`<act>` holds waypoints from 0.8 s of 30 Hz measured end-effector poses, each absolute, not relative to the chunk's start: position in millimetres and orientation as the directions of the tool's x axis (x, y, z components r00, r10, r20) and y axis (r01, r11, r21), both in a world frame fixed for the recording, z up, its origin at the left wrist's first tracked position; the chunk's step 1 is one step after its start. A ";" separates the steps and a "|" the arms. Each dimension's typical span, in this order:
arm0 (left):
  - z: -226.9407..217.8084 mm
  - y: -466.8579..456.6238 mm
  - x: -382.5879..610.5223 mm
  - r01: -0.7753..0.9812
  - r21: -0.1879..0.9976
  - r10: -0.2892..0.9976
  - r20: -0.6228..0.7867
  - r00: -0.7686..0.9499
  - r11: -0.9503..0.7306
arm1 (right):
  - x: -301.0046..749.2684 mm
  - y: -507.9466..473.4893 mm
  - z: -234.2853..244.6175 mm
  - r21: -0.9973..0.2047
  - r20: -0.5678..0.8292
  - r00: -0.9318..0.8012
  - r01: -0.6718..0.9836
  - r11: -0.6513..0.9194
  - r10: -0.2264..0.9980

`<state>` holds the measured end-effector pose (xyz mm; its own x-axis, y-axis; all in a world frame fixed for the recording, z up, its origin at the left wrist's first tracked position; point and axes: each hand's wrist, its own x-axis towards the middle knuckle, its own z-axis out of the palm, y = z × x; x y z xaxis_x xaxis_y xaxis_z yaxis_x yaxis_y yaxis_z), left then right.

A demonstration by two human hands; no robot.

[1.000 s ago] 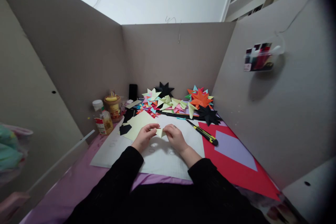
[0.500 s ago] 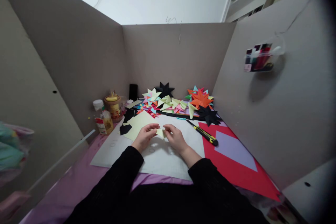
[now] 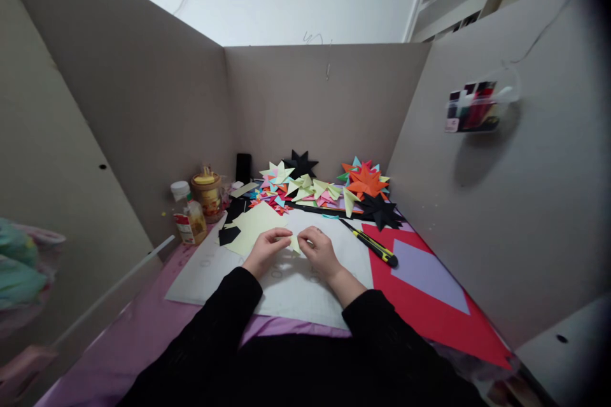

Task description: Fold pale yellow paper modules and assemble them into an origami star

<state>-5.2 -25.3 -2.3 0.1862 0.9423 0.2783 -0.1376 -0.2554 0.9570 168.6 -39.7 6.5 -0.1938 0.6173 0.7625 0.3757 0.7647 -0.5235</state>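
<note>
My left hand (image 3: 265,250) and my right hand (image 3: 321,250) meet over a white mat (image 3: 296,289), both pinching a small pale yellow folded paper piece (image 3: 294,243) between their fingertips. A larger pale yellow sheet (image 3: 251,226) lies flat just beyond my left hand. Behind it sits a heap of folded paper stars (image 3: 305,189) in yellow, pink and blue, with an orange star (image 3: 365,182) and black stars (image 3: 380,210) to the right.
A yellow and black utility knife (image 3: 370,243) lies right of my hands, beside a red sheet (image 3: 429,305) with a lilac sheet (image 3: 429,273) on it. A glue bottle (image 3: 188,216) and a jar (image 3: 207,194) stand at the left. Grey cardboard walls (image 3: 315,102) enclose the desk.
My hands have drawn slightly closer together on the small yellow piece, the fingertips working its fold. Nothing else on the desk has moved.
</note>
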 end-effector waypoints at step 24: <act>8.1 -34.5 -0.8 0.138 0.866 0.876 0.480 0.036 -0.480 | 166.7 -43.8 8.8 -0.518 0.779 -0.172 0.366 0.773 0.603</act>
<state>-0.8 -34.5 8.1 0.0359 0.8763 0.4804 0.1385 -0.4805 0.8660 166.7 -43.8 8.8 -0.1717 0.6032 0.7789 0.3663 0.7730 -0.5179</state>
